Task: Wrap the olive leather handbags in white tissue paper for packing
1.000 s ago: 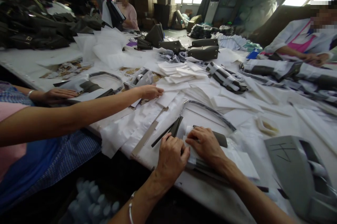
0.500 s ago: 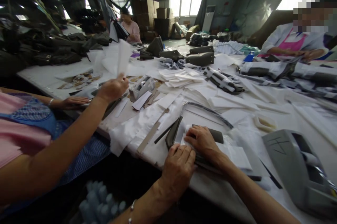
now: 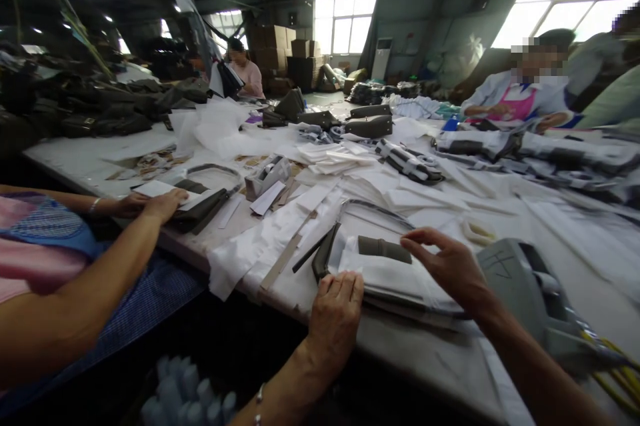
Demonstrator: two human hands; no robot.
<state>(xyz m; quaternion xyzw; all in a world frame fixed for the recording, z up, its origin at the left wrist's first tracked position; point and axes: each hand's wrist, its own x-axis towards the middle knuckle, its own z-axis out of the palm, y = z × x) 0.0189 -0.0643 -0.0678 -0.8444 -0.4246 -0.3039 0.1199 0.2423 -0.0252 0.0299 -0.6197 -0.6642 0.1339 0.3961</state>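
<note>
My left hand [image 3: 336,309] lies fingers-down on the near edge of a grey bag part wrapped in white paper [image 3: 395,279], pressing it to the table. My right hand [image 3: 447,265] hovers above the right side of that wrapped part, fingers spread and curved, holding nothing. A dark olive strap piece [image 3: 384,249] shows through the paper between my hands. A curved dark strap [image 3: 325,254] lies just left of the wrapped part.
A grey tape dispenser [image 3: 525,293] stands at my right. A co-worker's hands [image 3: 160,205] rest on a paper-covered bag part at the left. White paper sheets [image 3: 330,156], another tape dispenser [image 3: 267,176] and dark bags [image 3: 370,125] cover the long table. Other people sit farther off.
My right hand has lifted off the wrapped part and swung right, opening. The co-worker's raised hand with a paper sheet has come down onto the bag part. The view has tilted up.
</note>
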